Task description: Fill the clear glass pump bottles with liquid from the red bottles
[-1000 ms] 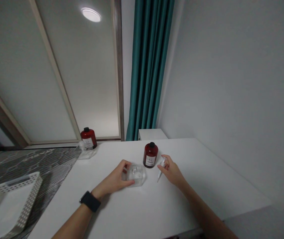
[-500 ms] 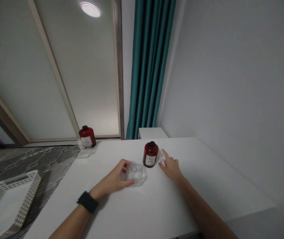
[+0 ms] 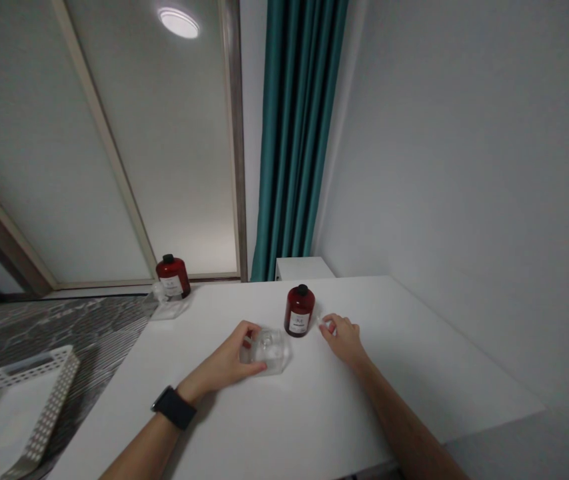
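Note:
My left hand (image 3: 244, 353) is wrapped round the side of a clear glass container (image 3: 274, 351) on the white table, thumb in front and fingers behind. Just behind the container stands a dark red bottle (image 3: 299, 312) with a black cap and a white label, upright. To the right of that bottle, my right hand (image 3: 343, 339) is closed in a pinch on a small clear piece (image 3: 320, 321). Its shape is mostly hidden by my fingers, and I cannot tell whether it is lifted off the table.
A second dark red bottle (image 3: 173, 277) stands at the table's far left corner, with a clear glass object (image 3: 164, 303) beside it. A white perforated basket (image 3: 47, 417) sits lower left. A wall borders the right, and a white cabinet (image 3: 304, 268) stands behind the table (image 3: 274, 427).
My right hand's fingers, spread around the small clear piece before, have closed on it. My left hand stays on the glass container. The view has shifted slightly.

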The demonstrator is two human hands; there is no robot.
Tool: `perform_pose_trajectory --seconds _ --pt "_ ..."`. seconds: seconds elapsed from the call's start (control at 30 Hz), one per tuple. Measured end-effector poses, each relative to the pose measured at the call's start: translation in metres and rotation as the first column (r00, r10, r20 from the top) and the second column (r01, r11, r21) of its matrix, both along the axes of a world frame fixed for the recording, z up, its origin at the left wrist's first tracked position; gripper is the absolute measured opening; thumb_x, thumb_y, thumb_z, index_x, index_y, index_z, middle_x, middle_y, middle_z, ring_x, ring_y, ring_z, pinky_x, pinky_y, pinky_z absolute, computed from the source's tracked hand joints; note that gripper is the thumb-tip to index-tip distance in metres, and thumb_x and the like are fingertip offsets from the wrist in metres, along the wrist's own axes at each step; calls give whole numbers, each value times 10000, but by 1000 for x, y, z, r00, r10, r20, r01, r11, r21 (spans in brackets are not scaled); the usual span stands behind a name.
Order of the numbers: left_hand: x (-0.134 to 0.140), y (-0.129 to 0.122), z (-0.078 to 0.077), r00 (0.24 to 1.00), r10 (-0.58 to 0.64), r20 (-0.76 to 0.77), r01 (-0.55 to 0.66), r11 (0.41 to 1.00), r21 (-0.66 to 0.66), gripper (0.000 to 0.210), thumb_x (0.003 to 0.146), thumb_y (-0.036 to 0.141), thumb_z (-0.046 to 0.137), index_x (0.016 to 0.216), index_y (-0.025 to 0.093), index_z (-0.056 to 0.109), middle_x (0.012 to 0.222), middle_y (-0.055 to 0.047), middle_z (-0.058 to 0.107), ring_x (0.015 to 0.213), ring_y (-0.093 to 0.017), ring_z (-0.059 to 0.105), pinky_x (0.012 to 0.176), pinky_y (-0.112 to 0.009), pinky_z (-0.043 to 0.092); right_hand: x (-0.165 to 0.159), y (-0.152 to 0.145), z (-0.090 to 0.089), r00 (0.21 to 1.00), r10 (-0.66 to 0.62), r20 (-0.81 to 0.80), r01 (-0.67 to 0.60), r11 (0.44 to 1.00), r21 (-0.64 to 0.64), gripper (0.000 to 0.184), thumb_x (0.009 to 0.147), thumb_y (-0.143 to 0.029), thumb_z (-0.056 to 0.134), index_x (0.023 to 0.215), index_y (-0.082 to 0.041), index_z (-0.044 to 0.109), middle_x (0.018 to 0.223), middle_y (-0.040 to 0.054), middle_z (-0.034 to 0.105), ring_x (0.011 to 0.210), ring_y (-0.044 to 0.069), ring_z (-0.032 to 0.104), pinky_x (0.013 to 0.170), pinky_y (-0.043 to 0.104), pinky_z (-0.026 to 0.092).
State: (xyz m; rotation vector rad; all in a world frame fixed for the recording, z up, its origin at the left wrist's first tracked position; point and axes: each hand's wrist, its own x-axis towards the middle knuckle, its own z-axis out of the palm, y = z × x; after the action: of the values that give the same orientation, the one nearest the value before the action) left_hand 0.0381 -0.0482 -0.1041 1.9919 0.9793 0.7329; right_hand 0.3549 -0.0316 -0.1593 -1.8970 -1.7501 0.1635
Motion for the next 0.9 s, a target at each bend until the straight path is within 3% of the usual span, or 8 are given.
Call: perform_pose_trajectory --seconds 0.2,0.53,0.9 --pt "2 0 1 1000 5 -11 -5 1000 -4 436 750 227 734 1107 206 485 1122 -58 581 1048 -233 554 990 -427 456 0 4 -3 1000 -27 -10 28 999 19 123 853 -305 600 944 -223 606 886 16 679 920 224 613 813 337 314" --pt "2 -1 4 1000 -1 0 1 1000 12 426 744 212 728 1104 215 501 1106 -57 590 1057 -238 553 992 -431 464 10 18 -2 992 -129 -6 130 991 39 189 817 -244 615 988 -224 538 904 10 635 942 231 585 792 329 286" --pt "0 0 1 1000 -2 -20 3 1000 15 438 764 237 727 1131 220 489 1140 -57 599 1081 -251 571 1000 -441 454 7 13 4 993 -116 -16 117 992 44 238 866 -283 596 1097 -227 576 984 37 636 1002 238 588 838 361 327"
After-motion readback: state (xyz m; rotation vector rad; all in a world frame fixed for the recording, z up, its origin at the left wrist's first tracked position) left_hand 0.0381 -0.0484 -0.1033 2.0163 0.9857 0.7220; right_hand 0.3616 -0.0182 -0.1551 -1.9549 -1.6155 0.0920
